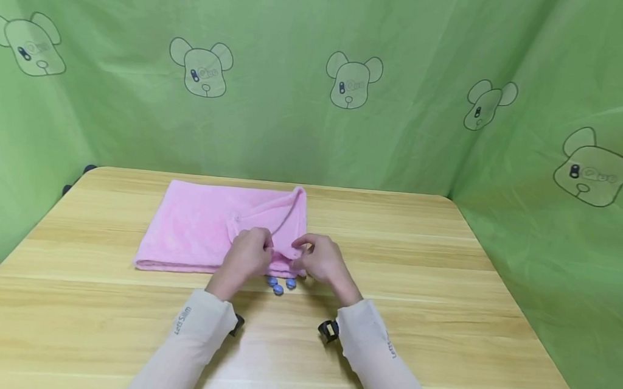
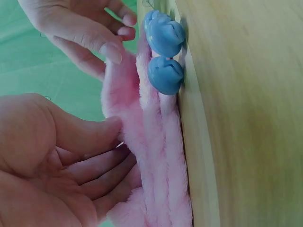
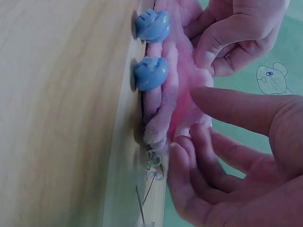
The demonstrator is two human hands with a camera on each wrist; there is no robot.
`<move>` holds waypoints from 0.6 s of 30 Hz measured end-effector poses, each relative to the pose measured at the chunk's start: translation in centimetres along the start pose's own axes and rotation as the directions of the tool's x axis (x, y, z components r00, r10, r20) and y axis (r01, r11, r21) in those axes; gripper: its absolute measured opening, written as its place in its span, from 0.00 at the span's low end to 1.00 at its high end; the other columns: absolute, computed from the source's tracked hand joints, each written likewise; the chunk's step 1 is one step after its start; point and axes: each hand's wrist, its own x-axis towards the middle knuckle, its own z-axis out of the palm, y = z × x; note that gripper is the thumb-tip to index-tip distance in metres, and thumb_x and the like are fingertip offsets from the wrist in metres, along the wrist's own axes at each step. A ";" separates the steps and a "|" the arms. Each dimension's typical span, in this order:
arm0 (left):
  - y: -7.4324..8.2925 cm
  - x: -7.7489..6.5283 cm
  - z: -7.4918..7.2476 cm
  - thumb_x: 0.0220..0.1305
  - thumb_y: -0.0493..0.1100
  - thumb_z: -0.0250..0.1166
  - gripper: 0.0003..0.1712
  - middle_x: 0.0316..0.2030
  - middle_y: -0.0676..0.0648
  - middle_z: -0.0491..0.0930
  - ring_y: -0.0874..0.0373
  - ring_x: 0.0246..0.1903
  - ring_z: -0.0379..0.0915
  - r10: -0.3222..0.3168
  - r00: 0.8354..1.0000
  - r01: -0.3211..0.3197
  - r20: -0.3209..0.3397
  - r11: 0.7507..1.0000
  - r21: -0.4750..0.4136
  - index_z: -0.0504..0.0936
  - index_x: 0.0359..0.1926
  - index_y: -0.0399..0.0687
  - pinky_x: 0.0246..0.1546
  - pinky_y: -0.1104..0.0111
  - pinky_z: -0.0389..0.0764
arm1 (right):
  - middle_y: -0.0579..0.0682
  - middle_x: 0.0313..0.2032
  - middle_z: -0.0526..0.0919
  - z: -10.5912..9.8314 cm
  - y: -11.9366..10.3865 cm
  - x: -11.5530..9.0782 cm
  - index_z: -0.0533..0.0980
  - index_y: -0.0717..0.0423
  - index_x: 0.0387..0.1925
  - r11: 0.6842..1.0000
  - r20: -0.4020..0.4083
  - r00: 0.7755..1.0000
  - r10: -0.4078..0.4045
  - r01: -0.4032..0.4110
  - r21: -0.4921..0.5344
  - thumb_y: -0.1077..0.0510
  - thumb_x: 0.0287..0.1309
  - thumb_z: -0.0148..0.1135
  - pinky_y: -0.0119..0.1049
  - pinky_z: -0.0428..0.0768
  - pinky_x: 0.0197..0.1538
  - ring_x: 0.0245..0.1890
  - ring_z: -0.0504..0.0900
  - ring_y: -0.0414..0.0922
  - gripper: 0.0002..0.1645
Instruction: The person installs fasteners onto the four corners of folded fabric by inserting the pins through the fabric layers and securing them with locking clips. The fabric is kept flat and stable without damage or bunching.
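Note:
A folded pink plush cloth (image 1: 188, 227) lies on the table, its near right corner turned back into a raised flap. My left hand (image 1: 249, 252) pinches the flap's edge between thumb and fingers. Just to the right, my right hand (image 1: 325, 261) has thumb and fingertips on either side of the same flap. Close in front of the cloth's edge sit three small blue rounded knobs with swirled grooves; one knob (image 3: 151, 74) shows well in the right wrist view. Beside the cloth's corner there, clear-headed pins (image 3: 154, 175) with thin metal points rest on the table.
The wooden table (image 1: 442, 351) has rounded far corners. Green curtains (image 1: 272, 130) printed with mouse-like heads enclose its back and sides. Dark objects (image 1: 89, 168) show past the far left edge. Black wrist devices (image 1: 328, 330) stick out below the sleeves.

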 end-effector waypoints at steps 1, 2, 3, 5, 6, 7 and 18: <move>0.0 0.0 0.0 0.55 0.30 0.64 0.07 0.22 0.48 0.77 0.53 0.22 0.72 -0.002 1.000 0.002 -0.008 1.000 -0.003 0.78 0.24 0.44 0.26 0.62 0.77 | 0.51 0.29 0.81 0.0 0.1 0.0 0.81 0.55 0.47 1.000 -0.001 1.000 0.003 -0.003 0.019 0.65 0.43 0.73 0.35 0.76 0.26 0.25 0.77 0.45 0.24; -0.1 0.0 0.0 0.55 0.30 0.64 0.07 0.22 0.48 0.77 0.53 0.22 0.72 -0.003 1.000 0.003 -0.015 1.000 -0.004 0.78 0.24 0.45 0.26 0.62 0.77 | 0.52 0.30 0.82 0.0 0.1 0.0 0.81 0.56 0.48 0.999 -0.008 1.000 0.001 0.000 0.040 0.66 0.45 0.71 0.34 0.77 0.26 0.25 0.78 0.45 0.23; -0.1 0.0 0.0 0.56 0.30 0.64 0.07 0.22 0.48 0.77 0.53 0.23 0.72 -0.006 1.000 0.006 -0.018 1.000 -0.006 0.78 0.24 0.45 0.27 0.62 0.78 | 0.52 0.30 0.82 -0.1 0.2 0.0 0.82 0.56 0.47 0.998 -0.019 1.000 -0.002 0.004 0.061 0.66 0.46 0.70 0.34 0.77 0.26 0.25 0.79 0.45 0.22; -0.1 0.0 -0.1 0.55 0.30 0.64 0.07 0.22 0.47 0.78 0.53 0.23 0.73 -0.006 1.000 0.006 -0.024 1.000 -0.004 0.78 0.24 0.44 0.28 0.61 0.78 | 0.52 0.30 0.84 -0.1 0.3 0.0 0.82 0.57 0.46 0.995 -0.049 0.999 -0.014 0.019 0.103 0.66 0.51 0.67 0.34 0.78 0.25 0.25 0.80 0.45 0.17; -0.1 0.0 -0.1 0.56 0.31 0.64 0.07 0.22 0.47 0.78 0.53 0.23 0.73 -0.007 1.000 0.007 -0.022 1.000 -0.003 0.78 0.25 0.44 0.28 0.60 0.78 | 0.52 0.30 0.84 0.0 0.3 0.0 0.83 0.57 0.45 0.992 -0.065 0.998 -0.016 0.024 0.125 0.64 0.53 0.66 0.34 0.78 0.25 0.25 0.81 0.46 0.15; 0.0 0.0 -0.1 0.56 0.31 0.65 0.06 0.23 0.47 0.78 0.53 0.24 0.73 -0.007 1.000 0.007 -0.018 1.000 -0.002 0.79 0.26 0.44 0.29 0.60 0.78 | 0.52 0.29 0.84 0.0 0.3 0.1 0.83 0.58 0.43 0.989 -0.083 0.996 -0.023 0.035 0.140 0.63 0.55 0.66 0.34 0.78 0.26 0.25 0.81 0.46 0.12; 0.7 0.0 0.1 0.59 0.40 0.71 0.04 0.21 0.50 0.81 0.57 0.21 0.71 0.082 0.997 -0.081 0.004 0.992 -0.097 0.86 0.31 0.44 0.26 0.64 0.73 | 0.51 0.30 0.85 0.0 0.0 0.2 0.84 0.60 0.36 0.981 -0.146 0.987 -0.068 0.093 0.172 0.63 0.56 0.66 0.38 0.80 0.36 0.28 0.81 0.43 0.06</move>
